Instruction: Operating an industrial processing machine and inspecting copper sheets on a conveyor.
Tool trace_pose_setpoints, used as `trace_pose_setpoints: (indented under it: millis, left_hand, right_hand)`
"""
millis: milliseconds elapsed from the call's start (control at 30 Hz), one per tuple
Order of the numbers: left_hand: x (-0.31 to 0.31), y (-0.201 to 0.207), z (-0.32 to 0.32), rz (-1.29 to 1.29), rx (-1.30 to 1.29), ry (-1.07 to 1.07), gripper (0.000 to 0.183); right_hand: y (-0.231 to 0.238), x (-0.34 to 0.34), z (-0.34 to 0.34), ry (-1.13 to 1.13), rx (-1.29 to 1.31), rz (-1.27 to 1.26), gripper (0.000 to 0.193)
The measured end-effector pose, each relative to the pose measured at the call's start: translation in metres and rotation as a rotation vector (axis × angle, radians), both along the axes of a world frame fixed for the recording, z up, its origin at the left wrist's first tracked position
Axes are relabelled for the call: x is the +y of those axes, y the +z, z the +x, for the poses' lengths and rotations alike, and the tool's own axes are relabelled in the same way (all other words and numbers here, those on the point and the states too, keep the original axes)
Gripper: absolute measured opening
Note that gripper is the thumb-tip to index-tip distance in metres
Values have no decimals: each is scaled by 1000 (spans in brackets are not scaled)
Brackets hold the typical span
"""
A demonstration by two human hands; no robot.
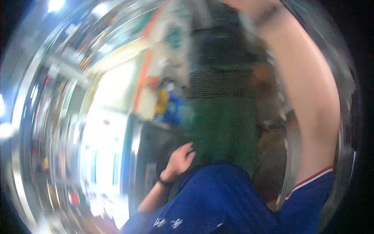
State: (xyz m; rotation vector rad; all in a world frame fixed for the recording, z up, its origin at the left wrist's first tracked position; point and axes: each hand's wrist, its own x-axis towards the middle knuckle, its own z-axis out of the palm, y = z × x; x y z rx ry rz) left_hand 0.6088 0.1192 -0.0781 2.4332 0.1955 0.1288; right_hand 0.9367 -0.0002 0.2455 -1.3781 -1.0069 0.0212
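My left hand, with a dark band at the wrist, hangs low beside my blue shirt. Its thumb and fingers are apart, and nothing shows in it. Raised along the right side, my right arm reaches to the top edge of the picture. There my right hand is blurred and cut off, so its fingers and anything in them are hidden. A dark band also circles that wrist. Ahead of my left hand, blurred blue and yellow objects sit close together.
Green floor stretches ahead, with a dark ribbed strip across it. An orange stripe runs along the left, beside a bright white surface. Blurred shelving or equipment fills the far left. Brownish shapes stand under my right arm.
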Motion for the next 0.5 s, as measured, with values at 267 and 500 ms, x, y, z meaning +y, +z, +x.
trace_pose_setpoints:
  millis: [267,500]
  left_hand:
    - [-44,201,103,221,-178,-46,23]
    - [-107,185,367,576,54,-411,48]
  right_hand:
    - [-306,-24,117,521,932,-208,30]
    - [-412,-48,-82,511,1154,-762,29]
